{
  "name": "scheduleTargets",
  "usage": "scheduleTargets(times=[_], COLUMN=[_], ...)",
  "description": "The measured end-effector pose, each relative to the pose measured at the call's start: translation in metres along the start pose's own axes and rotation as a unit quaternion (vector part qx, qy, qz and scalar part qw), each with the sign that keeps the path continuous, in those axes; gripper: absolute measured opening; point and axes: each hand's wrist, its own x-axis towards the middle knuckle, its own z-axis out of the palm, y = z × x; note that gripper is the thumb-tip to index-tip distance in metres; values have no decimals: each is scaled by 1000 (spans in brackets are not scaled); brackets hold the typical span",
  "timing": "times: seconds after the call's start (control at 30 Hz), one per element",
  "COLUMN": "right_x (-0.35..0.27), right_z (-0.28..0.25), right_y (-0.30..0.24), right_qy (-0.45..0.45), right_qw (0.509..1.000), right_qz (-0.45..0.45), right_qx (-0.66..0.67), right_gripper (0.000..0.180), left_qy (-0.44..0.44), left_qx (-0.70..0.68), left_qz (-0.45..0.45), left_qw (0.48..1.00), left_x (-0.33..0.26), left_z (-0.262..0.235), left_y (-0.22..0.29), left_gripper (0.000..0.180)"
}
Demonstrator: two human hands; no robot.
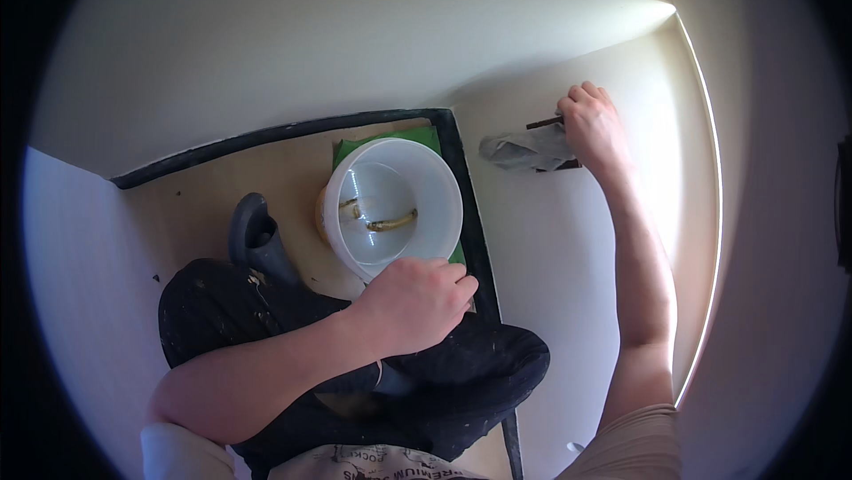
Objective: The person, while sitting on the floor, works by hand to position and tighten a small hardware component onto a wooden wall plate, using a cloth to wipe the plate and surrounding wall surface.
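Observation:
My right hand [593,129] is raised to the pale wall, its fingers pinched beside a thin dark strip [544,122]. What lies between the fingertips is too small to tell. Crumpled, see-through grey plastic [525,149] sticks out of the wall just left of that hand, with a dark brown edge under it. My left hand [415,304] is closed by the near rim of a white plastic bucket [448,205]; its fingers curl down, and anything inside them is hidden. In the bucket, a brownish curved handle [392,221] shows at the bottom.
Under the bucket lies something green [417,135]. A dark strip [284,131] runs along the foot of the walls. Beside my bent knee is a grey boot [258,236] on the beige floor [200,214]. Bright light lines the wall's right edge.

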Motion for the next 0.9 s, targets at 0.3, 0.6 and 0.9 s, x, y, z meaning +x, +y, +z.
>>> scheduleTargets(times=[0.3,0.6,0.9], right_x=[3,11,3], right_z=[0,14,34], right_y=[3,-7,-19], right_qy=[-22,-19,20], right_qw=[1000,998,994], right_qz=[-18,-51,-69], right_qx=[-5,15,79], right_gripper=[11,13,11], left_qy=[-13,30,10], left_qx=[19,2,42], left_qz=[-8,-3,24], left_qw=[1000,1000,999], left_x=[-2,-3,-4], left_z=[6,11,13], left_y=[-7,-18,-15], left_gripper=[12,12,13])
